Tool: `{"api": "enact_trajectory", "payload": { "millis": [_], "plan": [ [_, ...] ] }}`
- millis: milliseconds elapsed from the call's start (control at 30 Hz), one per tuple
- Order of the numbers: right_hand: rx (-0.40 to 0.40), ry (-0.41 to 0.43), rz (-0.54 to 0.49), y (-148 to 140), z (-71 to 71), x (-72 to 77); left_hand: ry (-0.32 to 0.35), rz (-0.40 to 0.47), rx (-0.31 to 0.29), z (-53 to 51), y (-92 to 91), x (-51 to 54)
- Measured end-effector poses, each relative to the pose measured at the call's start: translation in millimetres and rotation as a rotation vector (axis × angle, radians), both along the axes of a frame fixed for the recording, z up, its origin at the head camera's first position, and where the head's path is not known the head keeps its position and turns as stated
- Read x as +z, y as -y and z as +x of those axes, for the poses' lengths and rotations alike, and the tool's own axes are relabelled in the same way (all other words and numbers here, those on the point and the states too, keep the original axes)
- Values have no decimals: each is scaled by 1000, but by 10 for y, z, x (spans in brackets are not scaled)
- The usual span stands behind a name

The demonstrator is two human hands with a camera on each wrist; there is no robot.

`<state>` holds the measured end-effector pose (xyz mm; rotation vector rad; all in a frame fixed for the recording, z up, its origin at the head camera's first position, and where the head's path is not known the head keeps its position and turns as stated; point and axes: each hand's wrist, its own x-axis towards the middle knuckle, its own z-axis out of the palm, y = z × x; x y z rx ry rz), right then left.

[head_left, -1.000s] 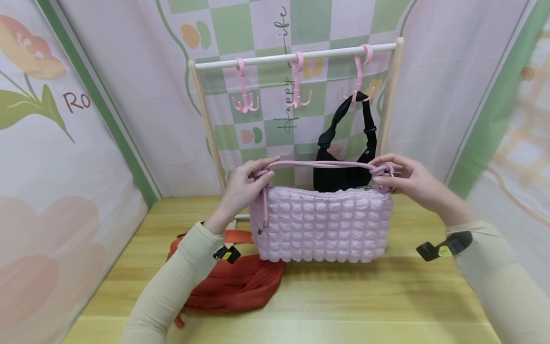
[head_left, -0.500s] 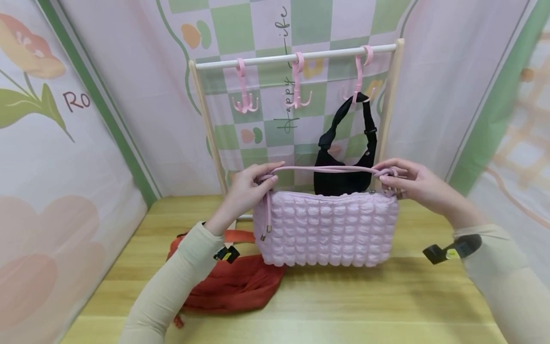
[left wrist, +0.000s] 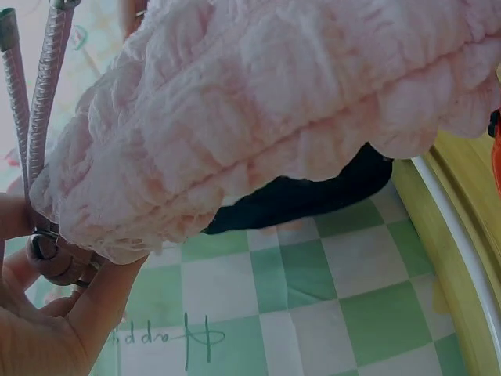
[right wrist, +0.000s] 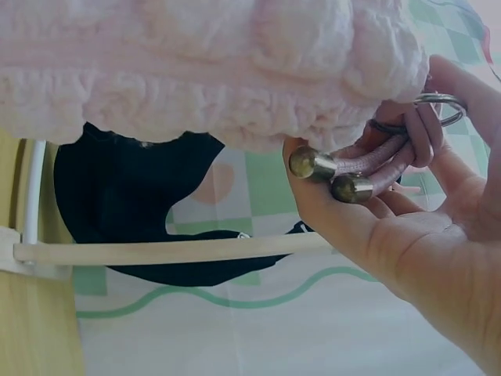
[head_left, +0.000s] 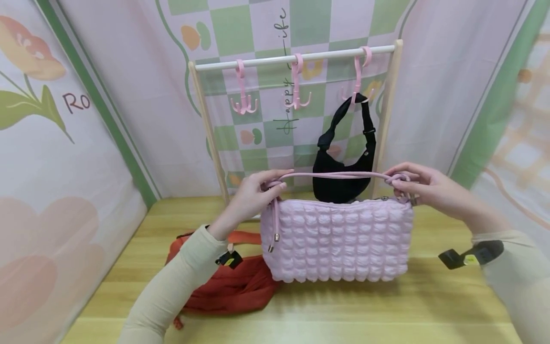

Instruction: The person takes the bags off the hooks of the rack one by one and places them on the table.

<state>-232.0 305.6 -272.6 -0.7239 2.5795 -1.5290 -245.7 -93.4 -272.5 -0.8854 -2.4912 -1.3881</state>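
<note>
A pink puffy quilted handbag hangs upright between both hands, in front of the rack. My left hand pinches the left end of its cord strap, and two metal-tipped cord ends dangle below it. At the strap's knotted right end, my right hand grips the cord near a metal ring. The right wrist view shows two metal cord tips against that palm. In the left wrist view the bag's underside fills the top, beside the left hand.
Behind stands a wooden rack with a white rail and pink hooks. A black shoulder bag hangs from the right hook. On the wooden table, a red-orange bag lies at the left, partly behind the left sleeve.
Both hands and the pink handbag have moved down, toward the camera and somewhat right. More of the black bag shows above it. The grip on the strap stays.
</note>
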Motion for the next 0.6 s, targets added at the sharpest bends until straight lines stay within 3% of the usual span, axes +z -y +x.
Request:
{"api": "enact_trajectory", "payload": {
  "millis": [133, 333, 600],
  "plan": [
    [-7, -3, 32, -35, 47, 1, -12, -8, 8, 44, -32, -2],
    [53, -6, 45, -89, 91, -11, -34, -10, -17, 87, -67, -46],
    [142, 30, 34, -133, 96, -50, 5, 6, -39, 97, -79, -130]
  ]
}}
